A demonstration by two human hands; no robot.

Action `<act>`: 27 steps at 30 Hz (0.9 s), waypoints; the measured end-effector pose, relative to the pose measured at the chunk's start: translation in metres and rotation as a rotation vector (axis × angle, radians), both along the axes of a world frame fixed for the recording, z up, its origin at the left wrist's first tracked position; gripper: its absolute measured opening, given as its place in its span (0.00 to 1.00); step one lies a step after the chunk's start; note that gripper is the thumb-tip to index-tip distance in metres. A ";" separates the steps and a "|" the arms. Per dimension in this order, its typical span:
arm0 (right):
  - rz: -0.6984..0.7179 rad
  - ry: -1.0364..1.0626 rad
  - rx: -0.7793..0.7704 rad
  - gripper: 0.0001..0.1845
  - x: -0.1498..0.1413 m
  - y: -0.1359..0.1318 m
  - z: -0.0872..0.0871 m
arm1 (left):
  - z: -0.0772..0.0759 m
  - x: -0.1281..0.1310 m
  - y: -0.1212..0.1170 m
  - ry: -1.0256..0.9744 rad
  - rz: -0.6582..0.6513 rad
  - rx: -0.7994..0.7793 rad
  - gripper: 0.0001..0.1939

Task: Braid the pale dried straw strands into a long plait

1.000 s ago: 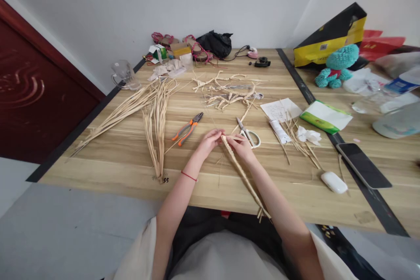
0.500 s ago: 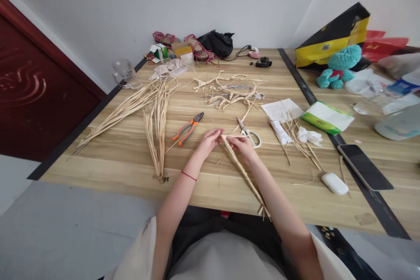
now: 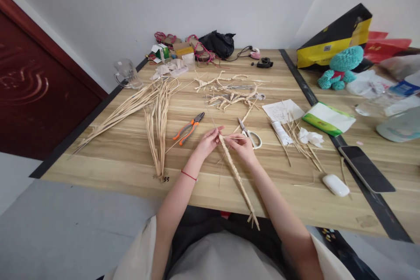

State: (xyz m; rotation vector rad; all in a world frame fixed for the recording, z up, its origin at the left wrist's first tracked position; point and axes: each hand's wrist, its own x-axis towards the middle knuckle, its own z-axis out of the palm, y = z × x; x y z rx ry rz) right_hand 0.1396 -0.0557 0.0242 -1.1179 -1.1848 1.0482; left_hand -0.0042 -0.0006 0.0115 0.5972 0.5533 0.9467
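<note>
A long pale stick wrapped in raffia point(image 3: 236, 176) slants from between my hands toward the table's front edge, its lower end frayed into several short strands. My left hand point(image 3: 208, 142) pinches the top end of it. From that end a raffia strand runs sideways into the closed fingers of my right hand point(image 3: 242, 146). Thin loose fibres stick out near the left fingertips. Just past my right hand lie white-handled scissors point(image 3: 254, 138), partly open. Orange-and-grey pliers point(image 3: 189, 128) rest left of my left hand.
Two raffia bundles point(image 3: 159, 140) lie on the left of the wooden table point(image 3: 203, 186). Branch-shaped wrapped pieces point(image 3: 232, 97) lie beyond my hands. At right are a paper note point(image 3: 282, 110), a white tube point(image 3: 281, 133), a phone point(image 3: 366, 169) and a white case point(image 3: 336, 185). A glass mug point(image 3: 127, 74) stands back left.
The lower end of the wrapped stick has swung left, away from my right forearm. Both hands stay close together at its top end, with only slight finger shifts.
</note>
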 end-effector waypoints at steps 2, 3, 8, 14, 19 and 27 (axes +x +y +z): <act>-0.022 -0.130 0.121 0.13 0.000 -0.003 0.001 | 0.000 -0.001 0.000 0.002 -0.015 0.013 0.14; -0.028 -0.216 0.194 0.11 0.000 -0.004 0.002 | -0.001 -0.001 0.000 0.002 -0.024 0.024 0.14; 0.025 -0.558 0.472 0.10 0.005 -0.010 0.003 | -0.004 -0.001 0.000 0.023 -0.070 0.060 0.16; 0.076 -0.705 0.523 0.13 0.010 -0.009 0.000 | -0.006 -0.002 -0.001 0.066 -0.107 0.109 0.15; 0.156 -0.708 0.448 0.15 0.011 -0.011 0.004 | -0.006 -0.001 0.000 0.075 -0.069 0.068 0.11; 0.168 -0.611 0.368 0.14 0.008 -0.013 0.010 | -0.007 -0.003 0.005 -0.029 0.039 0.045 0.05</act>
